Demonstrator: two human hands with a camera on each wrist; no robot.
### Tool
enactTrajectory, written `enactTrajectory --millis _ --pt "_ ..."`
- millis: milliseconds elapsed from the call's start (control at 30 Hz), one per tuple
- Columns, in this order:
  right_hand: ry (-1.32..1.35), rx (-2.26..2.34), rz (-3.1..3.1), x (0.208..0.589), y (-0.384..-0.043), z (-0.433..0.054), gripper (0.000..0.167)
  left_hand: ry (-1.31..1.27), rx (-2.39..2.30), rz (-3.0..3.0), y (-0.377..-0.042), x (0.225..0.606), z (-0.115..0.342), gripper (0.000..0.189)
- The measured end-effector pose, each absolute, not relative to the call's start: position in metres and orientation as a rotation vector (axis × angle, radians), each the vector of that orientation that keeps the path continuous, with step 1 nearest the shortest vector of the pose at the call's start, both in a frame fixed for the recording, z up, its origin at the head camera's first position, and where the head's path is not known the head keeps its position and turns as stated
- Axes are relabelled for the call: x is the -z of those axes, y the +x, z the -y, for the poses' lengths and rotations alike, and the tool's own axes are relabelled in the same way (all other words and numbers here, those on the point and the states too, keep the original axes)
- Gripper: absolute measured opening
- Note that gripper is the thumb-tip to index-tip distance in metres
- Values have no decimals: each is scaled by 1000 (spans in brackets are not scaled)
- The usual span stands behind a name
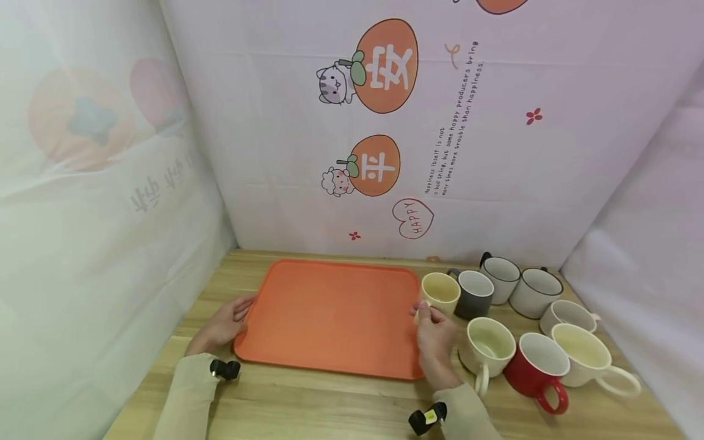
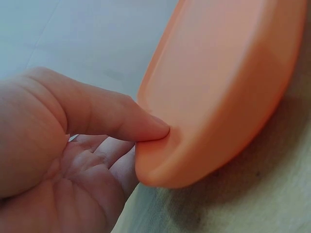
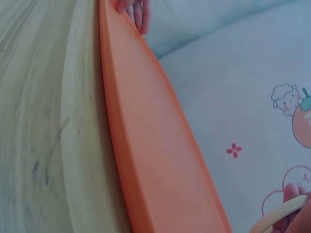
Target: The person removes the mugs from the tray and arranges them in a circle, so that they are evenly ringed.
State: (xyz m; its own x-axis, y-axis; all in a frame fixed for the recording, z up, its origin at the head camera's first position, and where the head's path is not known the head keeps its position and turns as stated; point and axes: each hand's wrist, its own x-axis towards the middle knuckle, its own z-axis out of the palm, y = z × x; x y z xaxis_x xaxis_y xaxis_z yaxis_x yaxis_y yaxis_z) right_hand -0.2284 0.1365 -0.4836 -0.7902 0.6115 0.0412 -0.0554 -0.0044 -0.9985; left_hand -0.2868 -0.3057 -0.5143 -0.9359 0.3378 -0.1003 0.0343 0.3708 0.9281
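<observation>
An orange rectangular tray (image 1: 332,315) lies on the wooden table. My left hand (image 1: 224,322) holds its left edge; in the left wrist view the thumb (image 2: 138,124) presses on the inner side of the rim, with the other fingers partly hidden under and behind it. At the tray's right edge, my right hand (image 1: 437,339) grips the handle of a yellow mug (image 1: 442,293). That mug stands upright beside the tray's right rim, its lower part hidden by the hand. The right wrist view catches part of the pale handle (image 3: 279,213) with fingers around it.
Right of the yellow mug stand a dark grey mug (image 1: 474,299), two white mugs with black rims (image 1: 500,284), a plain white mug (image 1: 566,318), a cream mug (image 1: 486,351), a red mug (image 1: 530,373) and a pale yellow mug (image 1: 583,357). White printed cloth (image 1: 495,153) walls the table.
</observation>
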Motion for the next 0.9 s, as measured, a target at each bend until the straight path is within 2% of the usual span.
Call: enactTrajectory --millis 900 --pt "-707 -1807 1594 513 -224 -157 26 305 -1592 -2361 -282 512 304 80"
